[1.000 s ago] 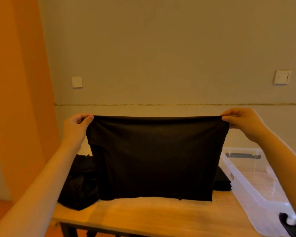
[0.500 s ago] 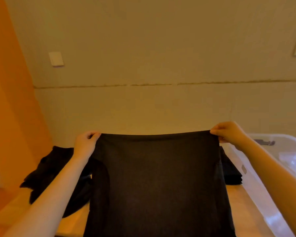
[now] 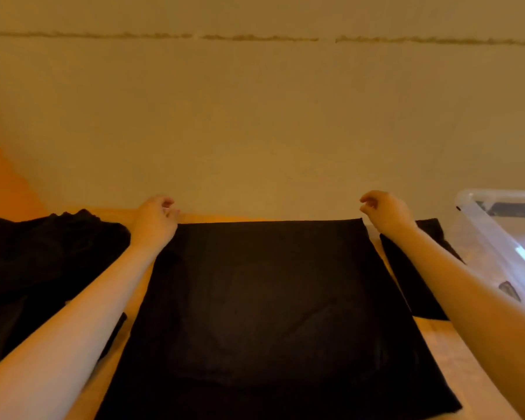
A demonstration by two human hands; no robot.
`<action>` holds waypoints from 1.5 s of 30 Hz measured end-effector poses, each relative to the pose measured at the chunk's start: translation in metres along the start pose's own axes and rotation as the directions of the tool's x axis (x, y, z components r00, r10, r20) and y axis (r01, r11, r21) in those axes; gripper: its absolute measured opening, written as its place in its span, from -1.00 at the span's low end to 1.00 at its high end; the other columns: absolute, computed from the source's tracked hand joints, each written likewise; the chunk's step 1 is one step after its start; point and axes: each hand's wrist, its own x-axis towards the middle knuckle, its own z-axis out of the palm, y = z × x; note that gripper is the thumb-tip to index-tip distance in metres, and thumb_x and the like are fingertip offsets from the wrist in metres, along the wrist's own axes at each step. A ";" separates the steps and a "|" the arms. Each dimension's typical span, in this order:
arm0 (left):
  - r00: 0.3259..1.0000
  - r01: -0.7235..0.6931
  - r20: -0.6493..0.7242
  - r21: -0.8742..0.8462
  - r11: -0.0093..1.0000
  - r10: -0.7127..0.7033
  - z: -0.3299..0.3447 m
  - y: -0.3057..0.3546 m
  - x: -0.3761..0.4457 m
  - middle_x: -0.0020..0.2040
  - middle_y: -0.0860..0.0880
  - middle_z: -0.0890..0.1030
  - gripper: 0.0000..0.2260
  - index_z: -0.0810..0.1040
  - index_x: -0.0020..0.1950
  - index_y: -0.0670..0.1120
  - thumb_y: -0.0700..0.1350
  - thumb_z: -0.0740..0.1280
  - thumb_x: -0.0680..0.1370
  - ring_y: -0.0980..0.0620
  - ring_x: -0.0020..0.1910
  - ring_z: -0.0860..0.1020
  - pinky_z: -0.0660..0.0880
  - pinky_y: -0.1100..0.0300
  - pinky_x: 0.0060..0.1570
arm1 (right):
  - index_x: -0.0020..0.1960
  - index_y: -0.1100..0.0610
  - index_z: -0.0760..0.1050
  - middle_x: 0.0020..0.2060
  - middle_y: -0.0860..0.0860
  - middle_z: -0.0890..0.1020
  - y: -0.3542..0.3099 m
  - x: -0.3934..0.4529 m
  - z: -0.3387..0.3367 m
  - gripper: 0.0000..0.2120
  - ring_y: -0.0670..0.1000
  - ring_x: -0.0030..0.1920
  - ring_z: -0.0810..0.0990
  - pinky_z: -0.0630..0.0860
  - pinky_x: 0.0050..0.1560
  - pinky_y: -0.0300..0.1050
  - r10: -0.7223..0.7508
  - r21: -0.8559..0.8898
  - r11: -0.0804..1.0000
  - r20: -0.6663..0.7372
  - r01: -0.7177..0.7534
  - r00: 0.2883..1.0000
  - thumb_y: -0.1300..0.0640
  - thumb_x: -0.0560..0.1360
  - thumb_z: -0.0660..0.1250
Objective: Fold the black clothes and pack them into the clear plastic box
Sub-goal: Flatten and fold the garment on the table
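A black garment [image 3: 261, 313] lies spread flat on the wooden desk [image 3: 455, 368], its far hem running straight along the desk's back edge and its near part reaching down toward the front edge. The left hand [image 3: 155, 218] sits at the far left corner of the garment, fingers loosely curled; it touches or hovers just over the corner, and whether it pinches the cloth cannot be told. The right hand [image 3: 384, 212] is just beside the far right corner, fingers loosely curled too, and seems to hold nothing. Both forearms stretch out over the desk on either side of the cloth.

At the left edge of the desk lies a rumpled heap of black clothes [image 3: 40, 265]. Toward the right, a folded black piece [image 3: 412, 286] lies flat between the spread garment and the clear plastic box [image 3: 491, 237], which stands at the desk's right edge with a dark latch on its side. No writing or label can be read anywhere. Behind the desk is a plain beige wall [image 3: 255, 116].
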 end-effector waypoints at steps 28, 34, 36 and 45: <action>0.926 -0.162 0.375 0.477 0.864 -0.034 -0.047 -0.012 -0.262 0.56 0.03 -0.13 -0.45 -0.15 0.55 -0.01 0.16 -0.09 0.63 0.05 0.53 -0.17 -0.14 0.08 0.47 | 0.42 -0.07 -0.29 0.36 -0.23 -0.23 0.029 -0.255 0.017 0.17 -0.21 0.37 -0.28 -0.19 0.43 -0.17 -0.271 -0.314 0.854 0.412 0.415 0.870 -0.44 -0.12 -0.80; 0.932 -0.127 0.359 0.442 0.888 -0.046 -0.056 -0.009 -0.269 0.56 0.00 -0.11 -0.47 -0.12 0.55 -0.03 0.13 -0.07 0.64 0.04 0.53 -0.17 -0.16 0.08 0.47 | 0.38 -0.01 -0.37 0.33 -0.20 -0.27 0.046 -0.270 -0.004 0.19 -0.21 0.35 -0.30 -0.19 0.45 -0.14 -0.178 -0.363 0.869 0.405 0.336 0.897 -0.42 -0.19 -0.82; 0.947 -0.137 0.322 0.390 0.910 0.004 -0.053 0.001 -0.274 0.56 -0.01 -0.08 -0.49 -0.07 0.55 -0.04 0.08 -0.04 0.65 0.03 0.53 -0.15 -0.15 0.08 0.47 | 0.44 0.02 -0.31 0.36 -0.21 -0.23 0.045 -0.270 -0.008 0.16 -0.23 0.34 -0.27 -0.18 0.46 -0.13 -0.180 -0.343 0.884 0.379 0.318 0.908 -0.49 -0.05 -0.73; 0.913 -0.228 0.407 0.432 0.873 0.036 -0.041 -0.002 -0.274 0.56 0.05 -0.11 -0.49 -0.12 0.55 0.04 0.14 -0.08 0.64 0.04 0.53 -0.17 -0.15 0.03 0.47 | 0.36 -0.09 -0.33 0.36 -0.21 -0.26 0.040 -0.276 0.003 0.14 -0.22 0.38 -0.29 -0.22 0.44 -0.15 -0.217 -0.280 0.890 0.435 0.360 0.874 -0.51 -0.15 -0.74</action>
